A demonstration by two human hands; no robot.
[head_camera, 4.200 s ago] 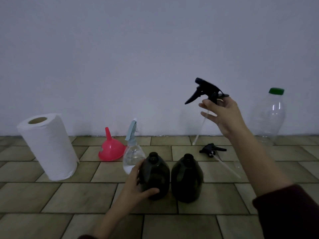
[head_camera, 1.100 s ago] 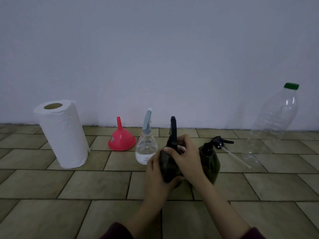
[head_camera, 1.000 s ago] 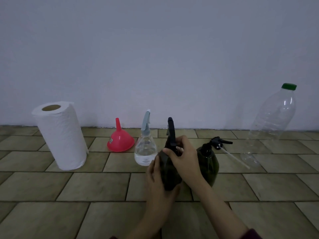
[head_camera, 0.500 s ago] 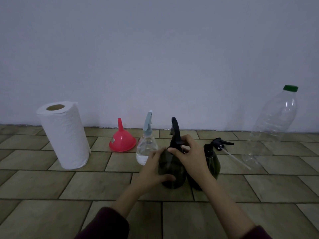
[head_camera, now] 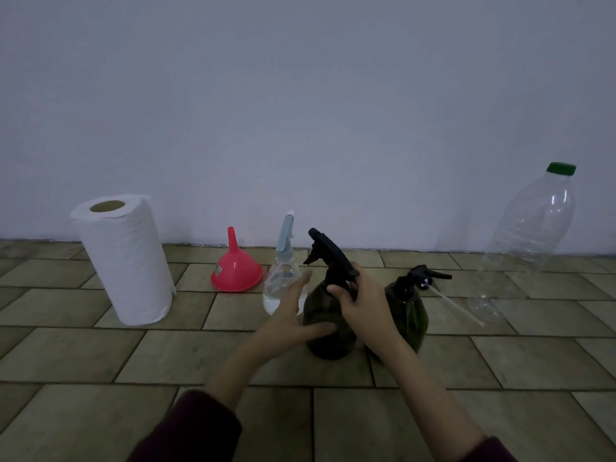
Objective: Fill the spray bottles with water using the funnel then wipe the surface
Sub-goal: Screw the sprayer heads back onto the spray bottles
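Note:
A dark spray bottle (head_camera: 328, 331) stands on the tiled surface in the middle. My left hand (head_camera: 293, 315) holds its body, thumb across the front. My right hand (head_camera: 361, 301) grips the black trigger sprayer (head_camera: 328, 253) at the bottle's neck. A second dark bottle (head_camera: 408, 315) stands just to the right with an open neck. Behind it lies another black sprayer (head_camera: 430, 278) with a white tube. A small clear spray bottle (head_camera: 281, 281) with a pale blue head holds some water. A pink funnel (head_camera: 236, 266) sits upside down to its left.
A white paper towel roll (head_camera: 125, 258) stands at the left. A large clear plastic bottle (head_camera: 530, 241) with a green cap stands at the right by the wall. The grey wall (head_camera: 300, 111) closes off the back of the tiled surface (head_camera: 100, 361).
My right hand brought the black sprayer down from the air onto the left dark bottle. In the last second the sprayer's nozzle has turned to point left, while my left hand keeps hold of the bottle's body.

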